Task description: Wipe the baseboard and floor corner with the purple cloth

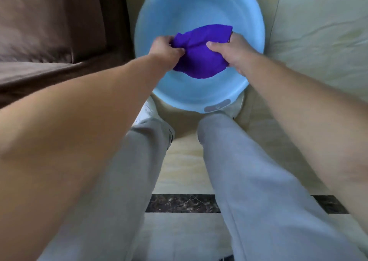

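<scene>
The purple cloth [201,51] is bunched up and held above the middle of a round light-blue basin [199,97] that stands on the tiled floor. My left hand [166,50] grips the cloth's left end with closed fingers. My right hand [232,50] clasps its right side, thumb across the top. The cloth's lower fold hangs free between my hands. No baseboard or floor corner can be made out in this view.
A brown sofa [45,41] fills the upper left, close to the basin. My legs in grey trousers [249,181] stand just behind the basin, a white shoe [146,111] near its rim. Beige floor tiles [318,32] extend right; a dark marble strip [182,203] crosses below.
</scene>
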Demonstrator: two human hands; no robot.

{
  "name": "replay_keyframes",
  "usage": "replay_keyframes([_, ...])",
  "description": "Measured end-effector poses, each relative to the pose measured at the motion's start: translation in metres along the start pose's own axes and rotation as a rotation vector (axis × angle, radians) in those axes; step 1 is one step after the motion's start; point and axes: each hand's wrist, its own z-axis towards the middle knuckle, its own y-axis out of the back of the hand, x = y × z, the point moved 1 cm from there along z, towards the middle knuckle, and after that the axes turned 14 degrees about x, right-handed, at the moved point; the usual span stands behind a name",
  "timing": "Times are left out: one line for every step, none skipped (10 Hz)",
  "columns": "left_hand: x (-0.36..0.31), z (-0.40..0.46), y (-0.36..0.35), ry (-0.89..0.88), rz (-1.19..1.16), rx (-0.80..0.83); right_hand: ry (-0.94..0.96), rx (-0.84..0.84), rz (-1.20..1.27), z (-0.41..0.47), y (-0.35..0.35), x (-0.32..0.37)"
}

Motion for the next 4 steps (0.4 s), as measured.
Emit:
replay_keyframes([0.009,0.042,0.000,0.009,0.016,-0.030,-0.003,-0.046,-0.002,0.040,-0.003,-0.020])
replay_keyframes([0.014,0.059,-0.001,0.027,0.033,-0.067,-0.015,-0.105,0.059,0.062,-0.008,-0.032])
replay_keyframes([0.019,0.050,-0.005,0.062,0.027,-0.079,-0.102,-0.158,-0.045,0.055,-0.014,-0.027])
replay_keyframes([0.003,0.015,0.001,0.055,0.078,-0.034,-0.133,-0.191,-0.239,0.024,-0.012,-0.003])
